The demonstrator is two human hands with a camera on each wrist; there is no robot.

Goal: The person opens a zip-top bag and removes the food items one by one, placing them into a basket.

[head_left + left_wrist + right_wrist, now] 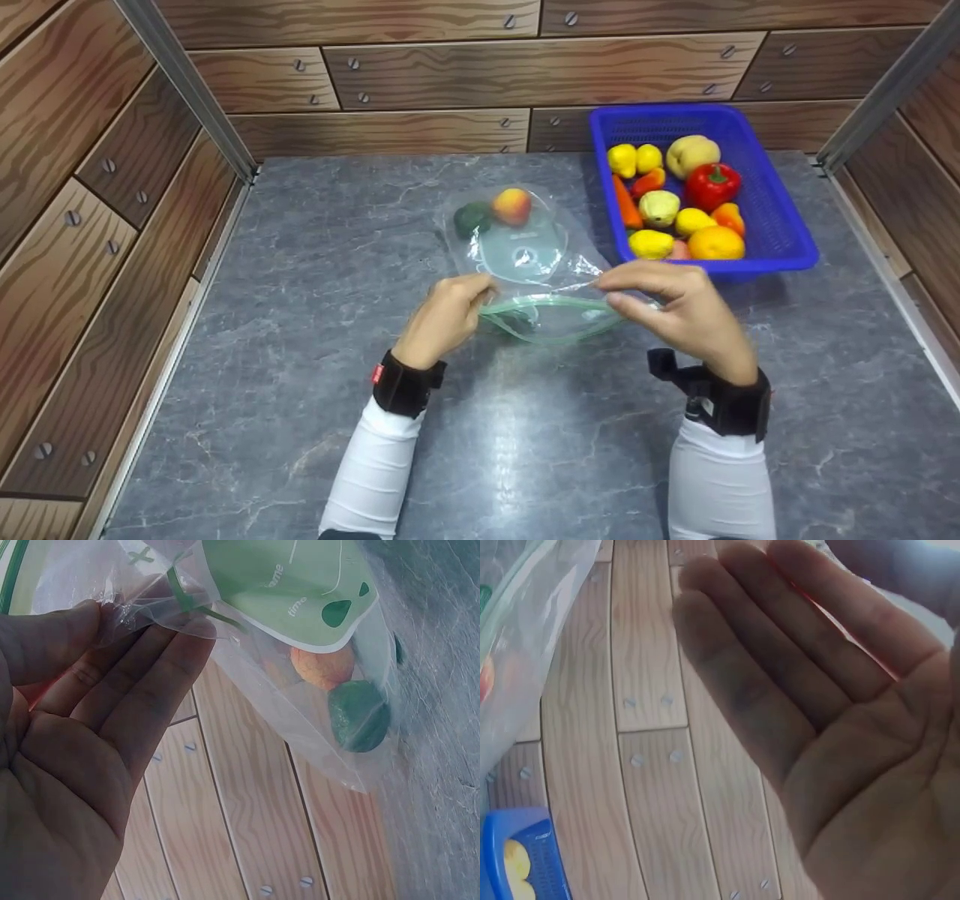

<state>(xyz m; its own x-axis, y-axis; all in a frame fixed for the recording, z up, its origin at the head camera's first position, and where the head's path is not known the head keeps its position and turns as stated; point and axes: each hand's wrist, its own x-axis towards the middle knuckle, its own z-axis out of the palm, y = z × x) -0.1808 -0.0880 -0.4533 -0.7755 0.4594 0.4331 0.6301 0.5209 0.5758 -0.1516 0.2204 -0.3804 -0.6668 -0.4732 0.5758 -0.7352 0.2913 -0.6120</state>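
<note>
A clear zip bag (551, 289) with a green-edged mouth lies on the table, its mouth parted toward me. Inside, at its far end, are a red-and-yellow peach (512, 206) and a dark green roundish piece (472, 219); both show through the plastic in the left wrist view. My left hand (444, 319) pinches the left end of the mouth between thumb and fingers. At the right end is my right hand (679, 304), thumb and forefinger apart by the bag's edge. In the right wrist view its fingers (742, 682) are nearly straight, with no plastic visible between them.
A blue plastic basket (780, 225) stands at the back right, just beyond my right hand. It holds a red bell pepper (712, 186), an orange (716, 243) and several yellow and orange pieces of produce. Wood-patterned walls (427, 75) border the grey marbled table (315, 300).
</note>
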